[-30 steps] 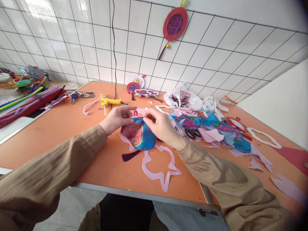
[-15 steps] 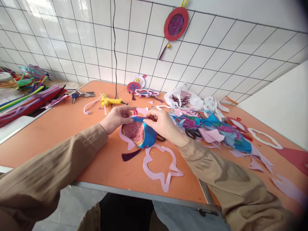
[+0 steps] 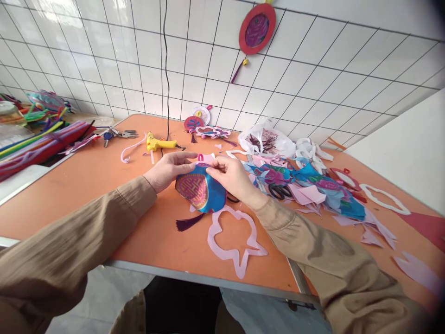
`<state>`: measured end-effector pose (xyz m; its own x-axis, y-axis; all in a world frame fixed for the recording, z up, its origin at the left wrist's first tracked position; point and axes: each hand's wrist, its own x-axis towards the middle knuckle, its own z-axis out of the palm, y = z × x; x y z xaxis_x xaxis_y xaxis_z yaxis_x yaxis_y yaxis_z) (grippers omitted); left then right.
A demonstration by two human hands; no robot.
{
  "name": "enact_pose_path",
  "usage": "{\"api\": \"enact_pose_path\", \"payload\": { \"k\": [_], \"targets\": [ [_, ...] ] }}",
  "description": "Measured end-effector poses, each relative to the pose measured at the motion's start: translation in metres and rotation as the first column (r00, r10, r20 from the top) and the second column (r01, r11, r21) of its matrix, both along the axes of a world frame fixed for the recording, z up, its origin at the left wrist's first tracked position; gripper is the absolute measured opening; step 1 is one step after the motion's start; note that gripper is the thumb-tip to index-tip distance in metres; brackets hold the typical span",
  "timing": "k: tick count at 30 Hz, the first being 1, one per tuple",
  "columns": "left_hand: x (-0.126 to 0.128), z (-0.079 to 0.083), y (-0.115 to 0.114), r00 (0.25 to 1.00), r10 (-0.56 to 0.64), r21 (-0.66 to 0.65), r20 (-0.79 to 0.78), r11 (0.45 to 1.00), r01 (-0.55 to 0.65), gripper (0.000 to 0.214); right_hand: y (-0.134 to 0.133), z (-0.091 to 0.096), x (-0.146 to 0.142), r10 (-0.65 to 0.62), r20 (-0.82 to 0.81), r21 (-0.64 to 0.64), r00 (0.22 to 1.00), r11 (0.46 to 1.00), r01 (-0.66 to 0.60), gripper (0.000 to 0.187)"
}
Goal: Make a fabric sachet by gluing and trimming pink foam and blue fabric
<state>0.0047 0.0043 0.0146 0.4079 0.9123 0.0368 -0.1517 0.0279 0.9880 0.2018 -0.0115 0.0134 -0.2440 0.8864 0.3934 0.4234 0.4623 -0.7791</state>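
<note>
Cloth (image 3: pixel 216 190) is pinched along its top edge by the left hand (image 3: pixel 169 170) and right hand (image 3: pixel 233 178); below their fingers show a tassel (image 3: pixel 188 223) and paper frame (image 3: pixel 225 254).

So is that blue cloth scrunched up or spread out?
Mostly spread out: the blue cloth shows its pattern, and the left hand and right hand pinch its top edge.

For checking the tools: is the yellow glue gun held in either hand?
No, the yellow glue gun lies on the orange table, while the left hand and right hand hold blue fabric.
</note>
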Motion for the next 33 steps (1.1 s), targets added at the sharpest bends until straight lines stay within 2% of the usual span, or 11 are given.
{"api": "enact_pose_path", "payload": {
  "k": [3,6,8,10,16,20,25,30,33],
  "targets": [
    [-0.0003,0.0003,-0.0011,0.998,0.001,-0.075,-0.065,0.997,-0.005,0.045,0.0013,0.0002,0.0013,0.008,-0.041,-0.012,0.999,1.0,-0.008,0.016],
    [0.0002,-0.0007,-0.0014,0.98,-0.009,-0.041,-0.197,0.999,0.001,0.041,0.0013,0.0013,0.0014,0.032,-0.046,-0.021,0.998,0.999,-0.033,0.015],
    [0.0009,-0.0008,-0.0017,0.973,-0.004,-0.011,-0.231,1.0,0.001,0.038,-0.0002,0.0031,0.0011,0.038,-0.068,-0.029,0.997,0.999,-0.04,0.015],
    [0.0016,-0.0003,-0.0021,0.974,0.016,0.004,-0.224,1.0,-0.016,0.035,-0.0023,0.0057,0.0015,0.046,-0.102,-0.048,0.994,0.998,-0.051,0.015],
    [0.0,0.0002,-0.001,0.979,0.099,0.01,-0.179,0.995,-0.098,0.03,-0.0025,0.0091,0.0064,0.068,-0.141,-0.144,0.988,0.986,-0.089,0.041],
    [-0.0012,-0.0001,0.0003,0.981,0.127,-0.013,-0.146,0.991,-0.13,0.023,0.0009,0.0068,0.0069,0.017,-0.183,-0.155,0.983,0.987,-0.046,0.033],
    [-0.0008,0.0016,0.0009,0.988,0.107,-0.054,-0.108,0.992,-0.113,0.017,0.001,0.0078,0.0058,-0.013,-0.215,-0.158,0.976,0.987,-0.022,0.026],
    [0.0,0.0011,0.0008,0.994,0.068,-0.082,-0.089,0.994,-0.076,0.024,0.0006,0.0076,0.0065,-0.001,-0.223,-0.172,0.975,0.984,-0.039,0.026],
    [0.0005,-0.0019,0.0011,0.993,0.075,-0.035,-0.086,0.996,-0.079,0.03,0.001,0.0058,0.0067,0.005,-0.223,-0.177,0.975,0.983,-0.046,0.028]
  ]
}}
